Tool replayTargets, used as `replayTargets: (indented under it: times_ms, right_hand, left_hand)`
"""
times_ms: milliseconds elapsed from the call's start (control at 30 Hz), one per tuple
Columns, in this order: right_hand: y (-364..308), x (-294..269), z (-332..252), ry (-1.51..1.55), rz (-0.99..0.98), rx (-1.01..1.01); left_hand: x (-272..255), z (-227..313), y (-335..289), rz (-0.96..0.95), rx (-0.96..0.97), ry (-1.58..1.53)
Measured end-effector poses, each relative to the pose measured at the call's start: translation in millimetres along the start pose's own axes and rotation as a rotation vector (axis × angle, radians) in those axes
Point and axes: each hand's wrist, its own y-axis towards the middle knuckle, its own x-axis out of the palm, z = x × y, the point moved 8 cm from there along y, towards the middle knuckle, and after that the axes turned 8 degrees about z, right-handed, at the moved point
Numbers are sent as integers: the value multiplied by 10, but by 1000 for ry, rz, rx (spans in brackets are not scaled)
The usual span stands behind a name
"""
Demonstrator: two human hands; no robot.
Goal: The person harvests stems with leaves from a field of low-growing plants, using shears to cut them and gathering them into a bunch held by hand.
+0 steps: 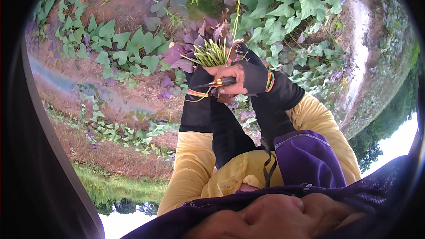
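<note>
A bundle of cut green stems (pixel 211 54) points away from me, with purple leaves (pixel 201 34) around and behind it. My left hand (pixel 204 76), in a black fingerless glove, is closed around the bundle's near side; its fingers are partly hidden. My right hand (pixel 242 79), gloved the same way, is closed on a small cutting tool (pixel 226 81) with an orange and black handle. Its dark, thin tip points left across my left hand, and its exact kind is unclear. Right fingers also press against the stems. Coloured rubber bands (pixel 270 81) circle both wrists.
Green heart-shaped leaves of low vines (pixel 274 9) spread at the far right, and more vines (pixel 133 48) grow on the left. Reddish-brown soil and dry straw (pixel 110 4) lie between them. A long yellow-green strand (pixel 239 9) runs beyond the bundle. My dark-clad legs (pixel 228 124) are below.
</note>
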Motion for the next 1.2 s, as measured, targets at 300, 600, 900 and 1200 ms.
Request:
replayTargets:
  times_ms: [300, 600, 900, 1200]
  right_hand:
    - [307, -2269, 654, -608, 1016, -40]
    - [186, -2365, 1735, 44, 653, 323]
    - [619, -748, 998, 715, 529, 196]
    - [164, -1701, -859, -616, 980, -464]
  left_hand:
    - [-120, -104, -174, 5, 53, -441]
    - [109, -72, -407, -226, -30, -663]
    - [291, -373, -513, -173, -13, -642]
    - [-260, -125, -891, 524, 219, -924]
